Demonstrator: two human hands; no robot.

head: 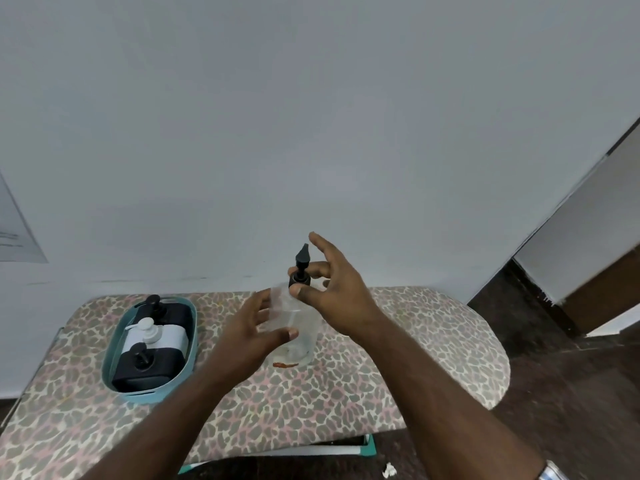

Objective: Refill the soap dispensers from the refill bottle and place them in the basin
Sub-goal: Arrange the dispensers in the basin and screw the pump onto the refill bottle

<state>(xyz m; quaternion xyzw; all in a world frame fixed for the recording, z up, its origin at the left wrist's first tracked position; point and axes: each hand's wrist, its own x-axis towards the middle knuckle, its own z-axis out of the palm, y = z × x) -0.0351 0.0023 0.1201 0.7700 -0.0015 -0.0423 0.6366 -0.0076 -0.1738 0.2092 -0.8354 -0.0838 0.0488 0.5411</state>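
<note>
A clear plastic bottle (300, 336) with a black pump top (300, 268) stands upright in the middle of the leopard-print board (311, 403). My left hand (258, 336) wraps its left side, fingers and thumb around the body. My right hand (332, 289) pinches the black pump collar between thumb and fingers, the other fingers spread. To the left, a teal basin (114, 341) holds three lying soap dispensers: a black one (169, 315) at the back, a white one (156, 336) in the middle, a black one (149, 365) in front.
A reddish smear (285, 365) lies on the board at the bottle's base. A pale wall rises right behind the board. Dark floor (554, 393) and a doorway (588, 271) are to the right. A scrap of white paper (389, 470) lies on the floor.
</note>
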